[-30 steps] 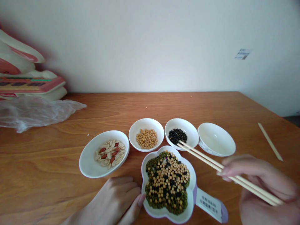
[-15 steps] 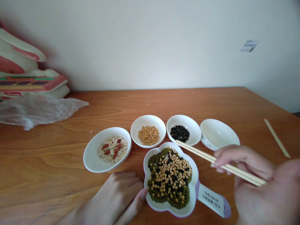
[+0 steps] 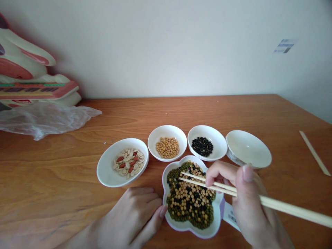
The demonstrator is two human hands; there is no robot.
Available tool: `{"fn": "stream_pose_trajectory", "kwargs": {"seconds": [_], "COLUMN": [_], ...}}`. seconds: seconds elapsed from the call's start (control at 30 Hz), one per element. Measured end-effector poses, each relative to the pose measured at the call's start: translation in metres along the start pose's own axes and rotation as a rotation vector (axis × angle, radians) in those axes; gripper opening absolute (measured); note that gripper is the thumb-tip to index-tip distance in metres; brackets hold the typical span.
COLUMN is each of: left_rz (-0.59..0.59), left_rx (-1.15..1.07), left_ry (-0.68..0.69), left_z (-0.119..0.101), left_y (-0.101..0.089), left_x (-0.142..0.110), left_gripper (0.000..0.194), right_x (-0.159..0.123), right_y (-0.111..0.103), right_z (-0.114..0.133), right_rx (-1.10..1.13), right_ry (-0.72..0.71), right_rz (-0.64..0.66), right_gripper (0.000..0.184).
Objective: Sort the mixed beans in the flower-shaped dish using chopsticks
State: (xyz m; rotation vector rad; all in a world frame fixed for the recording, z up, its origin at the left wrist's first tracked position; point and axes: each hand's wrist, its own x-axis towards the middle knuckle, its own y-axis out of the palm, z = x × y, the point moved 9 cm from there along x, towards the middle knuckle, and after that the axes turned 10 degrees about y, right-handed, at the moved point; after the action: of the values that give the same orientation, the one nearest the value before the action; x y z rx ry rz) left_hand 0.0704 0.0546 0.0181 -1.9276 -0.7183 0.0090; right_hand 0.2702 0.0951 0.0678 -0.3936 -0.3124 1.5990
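Observation:
A white flower-shaped dish [image 3: 166, 207] with a purple edge holds mixed green, black and pale yellow beans [image 3: 190, 193]. My left hand [image 3: 137, 214] is at its left side, fingers folded and thumb on the rim, gripping it. My right hand [image 3: 241, 193] is closed around a pair of wooden chopsticks [image 3: 285, 205]. Their tips are slightly apart, over the beans in the upper left of the dish; whether they touch a bean I cannot tell. The dish's labelled handle [image 3: 230, 216] is partly hidden behind my right hand.
Behind the dish stand bowls of peanuts [image 3: 105, 169], yellow beans [image 3: 153, 141] and black beans [image 3: 221, 147], plus an empty white bowl [image 3: 250, 148]. A wooden stick [image 3: 315, 152] lies at right. A plastic bag [image 3: 49, 119] and toy keyboard [image 3: 41, 90] sit at left.
My right hand has moved left and forward over the dish. The chopstick tips have gone from near the black-bean bowl to the mixed beans and have spread apart. My left hand stays at the rim.

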Motion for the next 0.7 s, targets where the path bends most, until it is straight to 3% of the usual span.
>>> {"fn": "stream_pose_trajectory", "kwargs": {"seconds": [0.2,0.37,0.5,0.7], "left_rz": [0.002,-0.004,-0.006,-0.017], "left_rx": [-0.007,-0.008,-0.005,0.000], "left_ry": [-0.008,-0.008,-0.011,0.001], "left_z": [0.0011,0.0010,0.0019,0.0008], "left_y": [0.0008,0.0012,0.0009,-0.0021], "left_x": [-0.0010,-0.0014,-0.0014,0.0010], "left_gripper": [0.033,0.034,0.035,0.036], "right_x": [0.0027,0.0028,0.0031,0.0005], "right_y": [0.0021,0.0003,0.0009,-0.0034], "right_z": [0.0001,-0.0054,-0.0063,-0.0053], "right_rx": [-0.013,0.018,0.005,-0.006], "right_ry": [-0.023,0.044,-0.008,0.050], "right_rz": [-0.023,-0.048,-0.016,-0.097], "right_gripper": [0.082,0.081,0.083,0.078]}}
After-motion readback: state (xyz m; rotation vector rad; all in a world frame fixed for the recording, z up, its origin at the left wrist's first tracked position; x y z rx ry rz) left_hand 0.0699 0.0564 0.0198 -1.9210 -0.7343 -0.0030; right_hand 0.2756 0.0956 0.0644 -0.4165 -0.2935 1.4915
